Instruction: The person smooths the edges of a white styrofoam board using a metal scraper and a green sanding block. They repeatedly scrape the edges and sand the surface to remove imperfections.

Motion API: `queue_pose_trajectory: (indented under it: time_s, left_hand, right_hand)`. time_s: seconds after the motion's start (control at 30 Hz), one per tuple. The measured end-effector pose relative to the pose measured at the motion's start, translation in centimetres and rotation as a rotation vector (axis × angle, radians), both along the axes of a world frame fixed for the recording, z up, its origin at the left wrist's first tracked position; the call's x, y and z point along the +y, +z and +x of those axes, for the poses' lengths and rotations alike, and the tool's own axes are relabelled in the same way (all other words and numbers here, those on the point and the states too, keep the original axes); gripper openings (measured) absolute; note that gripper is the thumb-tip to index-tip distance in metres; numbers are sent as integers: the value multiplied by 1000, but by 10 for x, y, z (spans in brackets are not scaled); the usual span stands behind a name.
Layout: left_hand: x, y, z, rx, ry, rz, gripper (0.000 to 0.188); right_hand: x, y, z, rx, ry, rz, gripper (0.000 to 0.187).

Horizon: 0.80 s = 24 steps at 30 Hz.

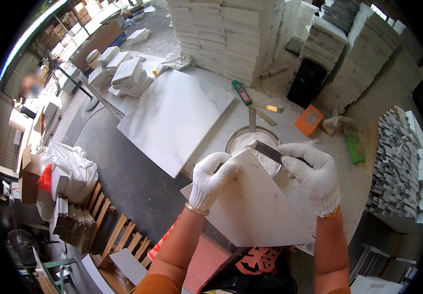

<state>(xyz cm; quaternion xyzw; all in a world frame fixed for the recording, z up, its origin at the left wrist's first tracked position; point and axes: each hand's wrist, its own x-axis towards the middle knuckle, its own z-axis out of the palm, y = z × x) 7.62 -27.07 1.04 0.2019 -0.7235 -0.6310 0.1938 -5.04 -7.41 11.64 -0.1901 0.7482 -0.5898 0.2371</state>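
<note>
My left hand (212, 179), in a white knit glove, grips the upper left edge of a white marble tile (260, 208), which is tilted up in front of me. In my gloved right hand (314, 174) is a putty knife (269, 152), its flat metal blade at the tile's top corner. Behind that corner a round metal bowl (228, 143) holds white paste (242, 139). A second flat metal blade (252, 120) stands up at the bowl's far rim. Farther left, a larger marble slab (177, 115) lies flat on the table.
Beyond the bowl lie a green-and-red tool (241, 92), an orange box (309, 120), a black phone (307, 83) and a green block (355, 149). Tall stacks of marble tiles (221, 36) rise at the back. Small tile stacks (130, 76) stand far left; wooden pallets (123, 235) are lower left.
</note>
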Motion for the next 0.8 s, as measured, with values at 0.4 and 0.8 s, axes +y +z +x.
queue_pose_trajectory:
  time_s: [0.4,0.8]
  left_hand:
    - [0,-2,0,27,10,-40,21]
    - [1,0,-2,31,19,-43,22]
  right_hand:
    - [-4,0,3,302,41,48,21]
    - [-6,-2,3,436,49,2,21]
